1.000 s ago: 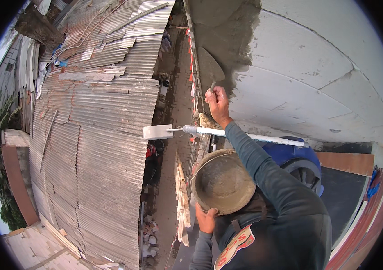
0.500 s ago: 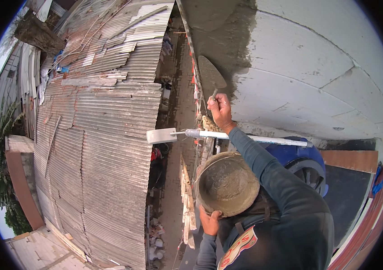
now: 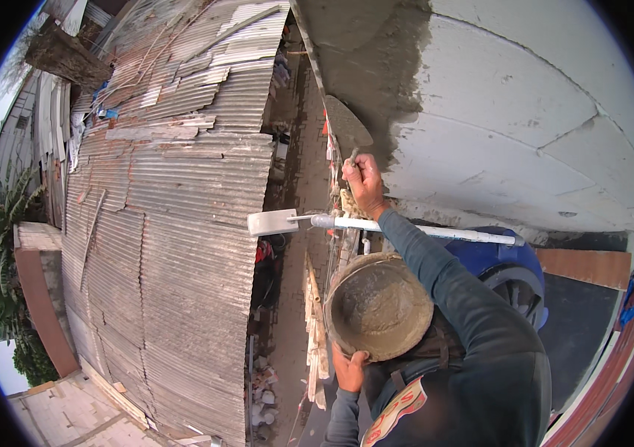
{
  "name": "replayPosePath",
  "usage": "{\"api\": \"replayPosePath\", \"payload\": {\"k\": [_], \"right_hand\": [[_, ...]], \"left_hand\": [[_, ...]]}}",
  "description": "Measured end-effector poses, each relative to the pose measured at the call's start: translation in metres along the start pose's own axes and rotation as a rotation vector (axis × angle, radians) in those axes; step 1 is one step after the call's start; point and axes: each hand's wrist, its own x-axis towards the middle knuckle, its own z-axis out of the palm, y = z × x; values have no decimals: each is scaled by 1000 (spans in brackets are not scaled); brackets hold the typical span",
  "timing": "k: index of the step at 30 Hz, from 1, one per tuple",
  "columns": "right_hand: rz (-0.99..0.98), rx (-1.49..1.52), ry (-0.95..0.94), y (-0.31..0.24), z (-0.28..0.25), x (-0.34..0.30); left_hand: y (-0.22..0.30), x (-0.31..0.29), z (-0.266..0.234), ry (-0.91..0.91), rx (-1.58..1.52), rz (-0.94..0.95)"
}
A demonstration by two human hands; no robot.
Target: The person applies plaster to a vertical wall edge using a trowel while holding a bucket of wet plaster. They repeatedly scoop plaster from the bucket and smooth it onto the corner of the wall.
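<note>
My right hand (image 3: 365,182) is closed round the handle of a trowel (image 3: 346,125). The grey triangular blade lies against the wall's left edge, beside a dark patch of wet mortar (image 3: 367,56). Lower down, my left hand (image 3: 349,370) grips the near rim of a mortar-caked bucket (image 3: 380,307), held close to my body. Grey wet mortar shows inside it. To the right of the patch, the block wall (image 3: 511,112) is pale and bare, with its joints visible.
A white pipe (image 3: 429,230) with a pale rectangular head crosses under my right forearm. On the right stands a blue tank (image 3: 507,264). Rusty corrugated roofing (image 3: 190,246) spreads across the left, beyond a narrow paved alley (image 3: 291,298) far below. Wooden slats (image 3: 315,335) stand left of the bucket.
The trowel blade has shifted slightly down and left along the wall's edge. My left hand keeps its hold on the bucket. The whole view has shifted a little.
</note>
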Motion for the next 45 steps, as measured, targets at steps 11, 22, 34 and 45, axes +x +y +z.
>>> {"api": "replayPosePath", "payload": {"k": [11,22,34,45], "right_hand": [[-4,7,12,15,-7,6],[-50,27,34,11,-16,1],[2,-84,13,27,-15,2],[8,-143,28,-36,-48,8]], "left_hand": [[11,0,4,-3,-60,-42],[-1,7,3,44,41,109],[16,4,4,-7,86,33],[19,7,10,-12,143,37]]}}
